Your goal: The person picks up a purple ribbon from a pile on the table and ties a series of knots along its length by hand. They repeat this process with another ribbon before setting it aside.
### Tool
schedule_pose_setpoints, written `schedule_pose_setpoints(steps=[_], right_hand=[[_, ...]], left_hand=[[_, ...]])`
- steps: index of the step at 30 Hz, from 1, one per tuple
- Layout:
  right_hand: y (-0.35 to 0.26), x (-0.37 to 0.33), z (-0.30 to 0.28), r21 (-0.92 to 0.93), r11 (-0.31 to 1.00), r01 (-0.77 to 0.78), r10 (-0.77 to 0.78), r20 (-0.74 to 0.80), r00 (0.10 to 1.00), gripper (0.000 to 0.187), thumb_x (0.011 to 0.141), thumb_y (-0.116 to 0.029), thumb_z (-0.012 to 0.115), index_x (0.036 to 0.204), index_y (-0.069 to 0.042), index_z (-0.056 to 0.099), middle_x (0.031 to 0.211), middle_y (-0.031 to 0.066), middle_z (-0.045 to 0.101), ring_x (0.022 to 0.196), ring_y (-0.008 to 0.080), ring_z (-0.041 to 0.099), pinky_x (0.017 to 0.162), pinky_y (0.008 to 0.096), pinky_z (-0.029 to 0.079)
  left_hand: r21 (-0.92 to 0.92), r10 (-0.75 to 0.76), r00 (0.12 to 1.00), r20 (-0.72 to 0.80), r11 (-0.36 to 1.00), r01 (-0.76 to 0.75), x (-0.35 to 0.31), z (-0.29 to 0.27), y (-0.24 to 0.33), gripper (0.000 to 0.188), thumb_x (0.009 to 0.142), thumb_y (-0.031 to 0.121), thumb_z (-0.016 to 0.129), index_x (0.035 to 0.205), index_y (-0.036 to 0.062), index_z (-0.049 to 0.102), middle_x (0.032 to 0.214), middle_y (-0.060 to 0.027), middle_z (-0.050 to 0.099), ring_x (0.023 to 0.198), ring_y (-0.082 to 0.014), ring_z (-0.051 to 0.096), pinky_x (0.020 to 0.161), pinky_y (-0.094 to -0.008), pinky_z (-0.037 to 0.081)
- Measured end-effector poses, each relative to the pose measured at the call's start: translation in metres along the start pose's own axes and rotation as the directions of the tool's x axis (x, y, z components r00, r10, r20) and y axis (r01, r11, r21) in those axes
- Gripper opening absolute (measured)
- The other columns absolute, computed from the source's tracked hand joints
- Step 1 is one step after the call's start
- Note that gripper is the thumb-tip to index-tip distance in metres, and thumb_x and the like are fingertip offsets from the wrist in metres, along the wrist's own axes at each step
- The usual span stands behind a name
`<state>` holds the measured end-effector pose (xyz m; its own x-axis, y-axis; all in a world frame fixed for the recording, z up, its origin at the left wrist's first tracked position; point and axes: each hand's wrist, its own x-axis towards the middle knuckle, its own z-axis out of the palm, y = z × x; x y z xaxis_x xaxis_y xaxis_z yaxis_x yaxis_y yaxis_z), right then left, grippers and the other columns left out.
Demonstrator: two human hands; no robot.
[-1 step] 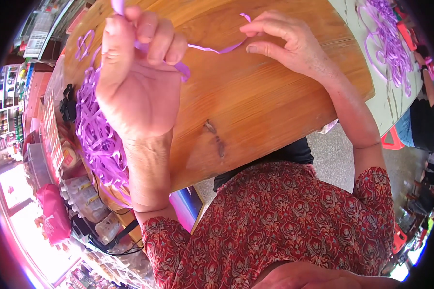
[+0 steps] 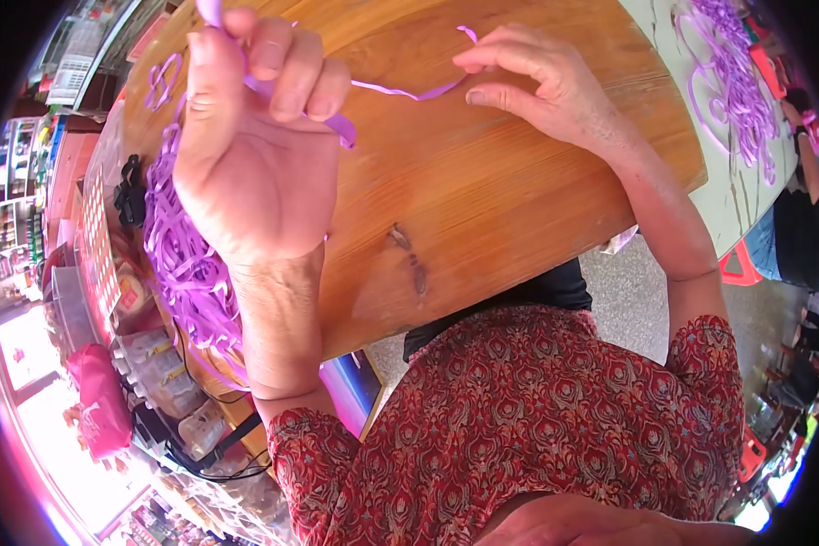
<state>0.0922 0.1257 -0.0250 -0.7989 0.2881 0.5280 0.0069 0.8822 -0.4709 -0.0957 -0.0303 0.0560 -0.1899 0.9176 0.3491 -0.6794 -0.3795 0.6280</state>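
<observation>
My left hand is raised over the table's left part, palm turned up, its fingers curled round a purple ribbon. One stretch of the ribbon rises past the thumb to the top edge, and a short loop shows beside the little finger. From there a thin purple ribbon sags across to my right hand, whose thumb and bent fingers close on it; its tip pokes up above the index finger. The exact grip point is hidden. Beside my left wrist lies a large tangled heap of purple ribbon.
The wooden table has a rounded right edge. Beyond it a pale marbled surface bears another purple ribbon bundle. A black object lies at the left edge. Shelves, a pink bag and a red stool stand around; another person is far right.
My left hand has shifted slightly left and up with the ribbon in it. The right hand stays nearly in place.
</observation>
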Motion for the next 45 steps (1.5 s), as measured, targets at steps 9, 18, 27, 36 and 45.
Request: schedule_pose_setpoints(steps=[9,18,27,36,45], right_hand=[[-0.051,0.027,0.039,0.036,0.972,0.232,-0.234,0.081,0.969,0.038,0.077,-0.019,0.072,0.112,-0.009,0.062,0.11,0.0072,0.06,0.102,0.0261,0.057,0.094,0.0406,0.042],[-0.076,0.068,0.089,0.655,0.756,0.004,-0.173,0.194,0.966,0.034,0.081,-0.019,0.071,0.111,-0.007,0.062,0.111,0.0039,0.063,0.105,0.0147,0.056,0.096,0.035,0.041],[-0.096,0.079,0.113,0.851,0.509,-0.126,-0.024,0.161,0.987,0.022,0.087,-0.009,0.063,0.108,-0.004,0.062,0.101,0.006,0.064,0.096,0.0121,0.059,0.082,0.0258,0.047],[-0.091,0.061,0.039,0.846,0.511,-0.151,0.128,0.099,0.987,0.023,0.089,-0.003,0.059,0.112,0.001,0.062,0.097,0.0084,0.065,0.085,0.0136,0.063,0.081,0.0306,0.054],[-0.101,0.054,-0.004,-0.085,0.98,0.178,-0.193,-0.243,0.951,0.045,0.079,-0.003,0.068,0.123,-0.004,0.058,0.091,0.0094,0.067,0.076,0.0156,0.063,0.068,0.0257,0.05]], left_hand=[[-0.232,0.144,0.989,-0.022,0.962,-0.145,-0.015,0.011,0.055,0.007,0.091,0.008,0.053,0.094,0.0019,0.052,0.076,-0.0013,0.037,0.064,-0.0121,0.031,0.062,-0.0275,0.027],[-0.404,0.2,0.977,-0.071,0.89,-0.212,-0.017,0.003,0.083,0.004,0.086,0.002,0.053,0.089,0.0016,0.051,0.071,-0.0011,0.037,0.06,-0.0125,0.033,0.063,-0.0293,0.028],[-0.475,0.182,0.983,-0.024,0.863,-0.172,-0.019,0.011,0.08,0.004,0.085,0.0,0.051,0.088,0.0008,0.049,0.07,-0.0015,0.037,0.06,-0.0129,0.035,0.062,-0.0297,0.028],[0.945,0.972,0.236,0.015,0.063,-0.32,-0.023,0.002,0.11,0.021,0.085,0.006,0.061,0.099,-0.0091,0.056,0.082,-0.0076,0.057,0.068,-0.0135,0.05,0.059,-0.0258,0.04],[0.937,0.527,0.832,0.171,0.174,-0.303,-0.02,0.027,0.016,0.022,0.086,0.008,0.065,0.107,0.0009,0.062,0.094,-0.0035,0.065,0.084,-0.009,0.058,0.073,-0.0197,0.045]])
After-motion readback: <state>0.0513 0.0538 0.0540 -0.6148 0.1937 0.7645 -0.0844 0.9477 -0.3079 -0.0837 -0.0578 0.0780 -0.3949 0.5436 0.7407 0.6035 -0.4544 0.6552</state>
